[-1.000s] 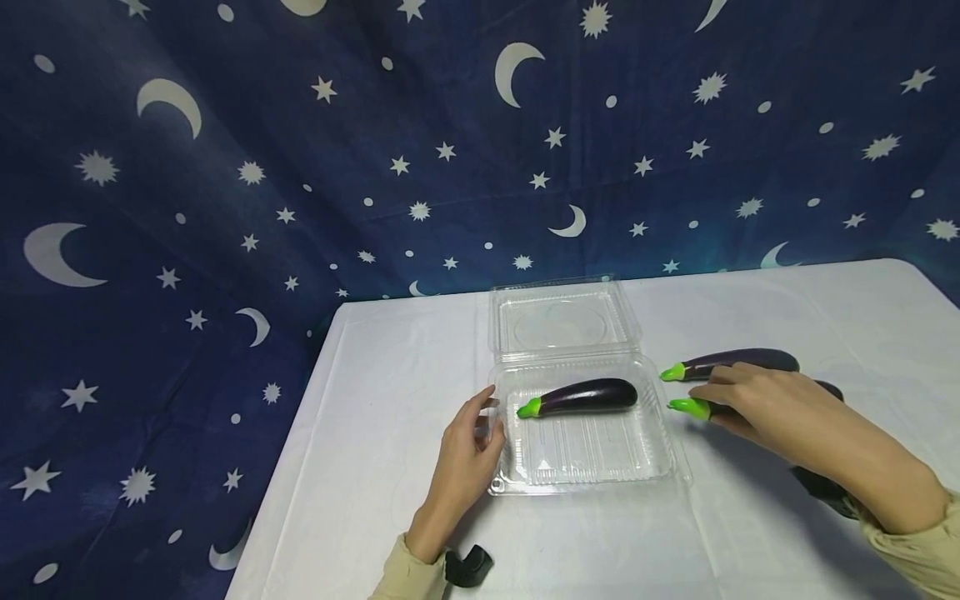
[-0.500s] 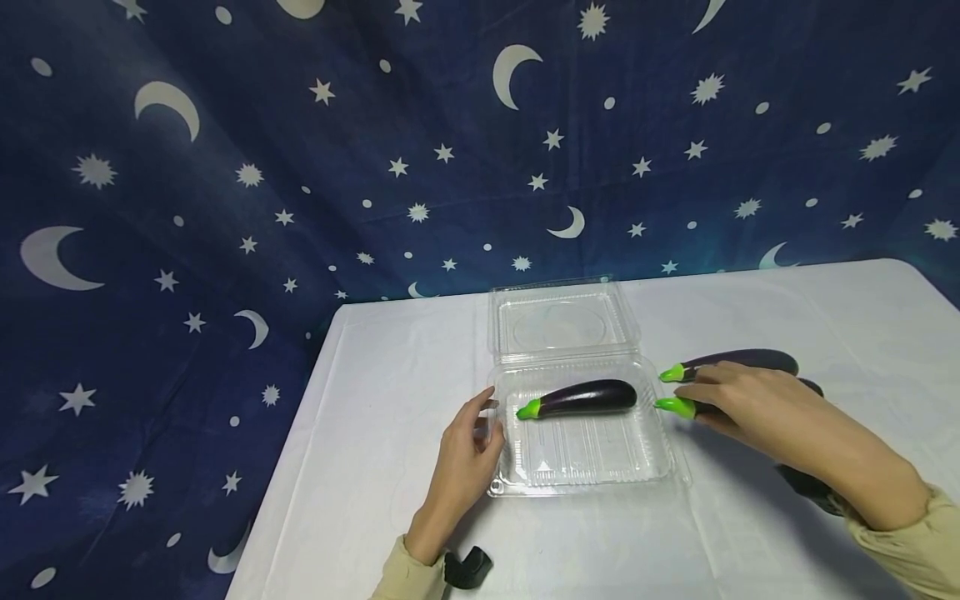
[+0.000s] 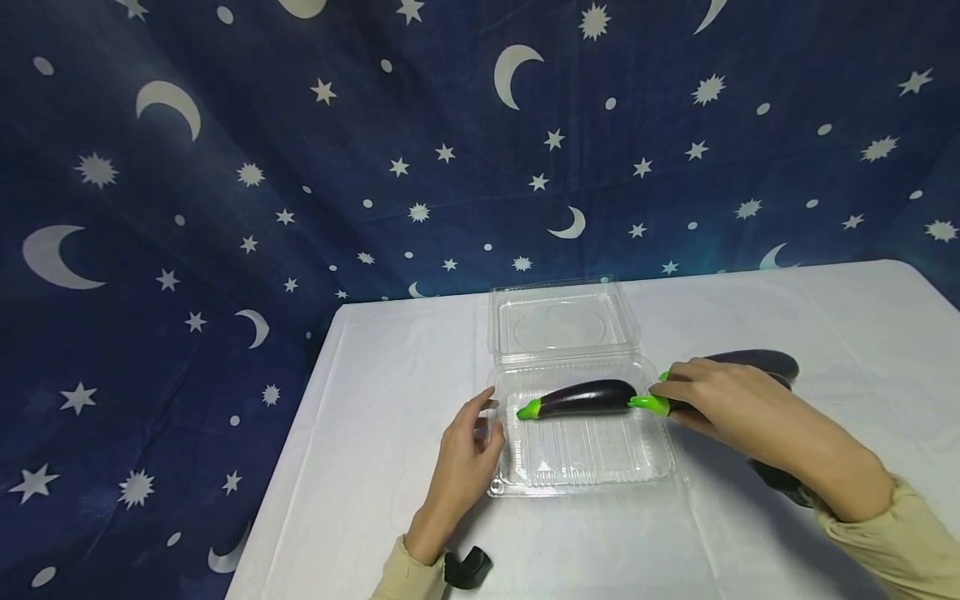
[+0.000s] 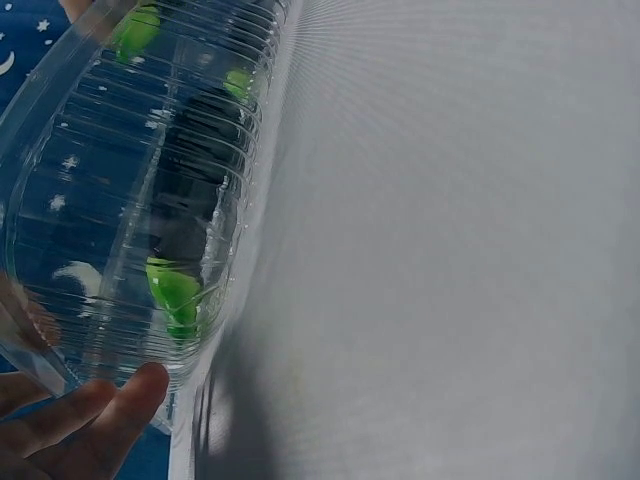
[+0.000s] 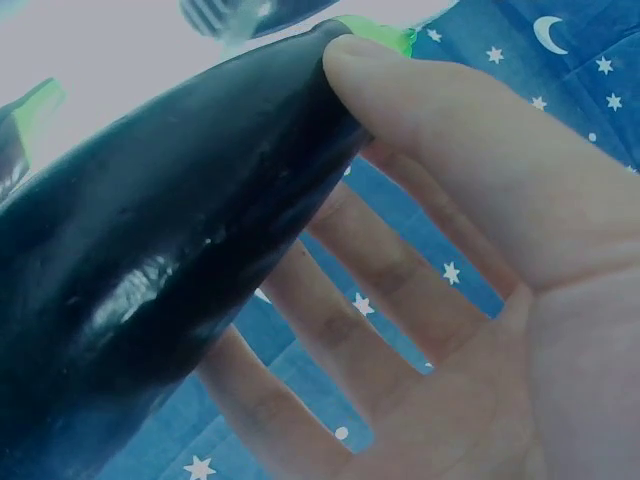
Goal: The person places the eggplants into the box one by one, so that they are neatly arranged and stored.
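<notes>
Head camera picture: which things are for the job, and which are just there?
Probably for the job:
held eggplant, in the right hand
clear box
boxed eggplant
third eggplant, beyond that hand

Just there:
starry cloth behind
white table underneath

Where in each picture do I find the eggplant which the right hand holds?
Head: right of centre, the eggplant partly hidden by the right hand, its green stem overlapping the clear box.
Left wrist: top left, its green stem seen through the box.
Right wrist: the eggplant runs large from lower left toward upper right.
Shared landmark: the blue starry cloth, in all three views.
</notes>
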Demonstrator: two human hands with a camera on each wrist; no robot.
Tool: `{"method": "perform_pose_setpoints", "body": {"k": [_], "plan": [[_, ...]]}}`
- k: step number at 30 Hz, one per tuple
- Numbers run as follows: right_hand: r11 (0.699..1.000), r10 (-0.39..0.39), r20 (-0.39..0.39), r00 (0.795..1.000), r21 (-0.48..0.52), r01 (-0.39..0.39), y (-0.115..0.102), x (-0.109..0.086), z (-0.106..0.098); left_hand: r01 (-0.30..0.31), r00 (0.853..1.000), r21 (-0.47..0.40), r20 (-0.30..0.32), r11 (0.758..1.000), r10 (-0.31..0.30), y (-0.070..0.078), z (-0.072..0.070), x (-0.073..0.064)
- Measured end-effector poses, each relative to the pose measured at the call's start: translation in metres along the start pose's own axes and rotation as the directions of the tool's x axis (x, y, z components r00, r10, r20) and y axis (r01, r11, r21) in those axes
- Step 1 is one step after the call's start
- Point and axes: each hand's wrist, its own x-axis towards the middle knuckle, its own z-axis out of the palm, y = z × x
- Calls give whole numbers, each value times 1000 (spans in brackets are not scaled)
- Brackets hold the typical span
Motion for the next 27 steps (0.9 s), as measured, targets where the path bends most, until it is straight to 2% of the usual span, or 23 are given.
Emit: {"method": "perform_pose_setpoints", "body": {"k": [14, 27], "plan": [[999, -34, -39, 999, 22, 35, -8, 13, 1, 5, 1000, 4, 6, 1000, -5, 0, 0, 0], [998, -52, -12, 999, 28, 53, -19, 25, 1, 7, 1000, 10, 2, 1000, -7, -1, 1, 0]]}}
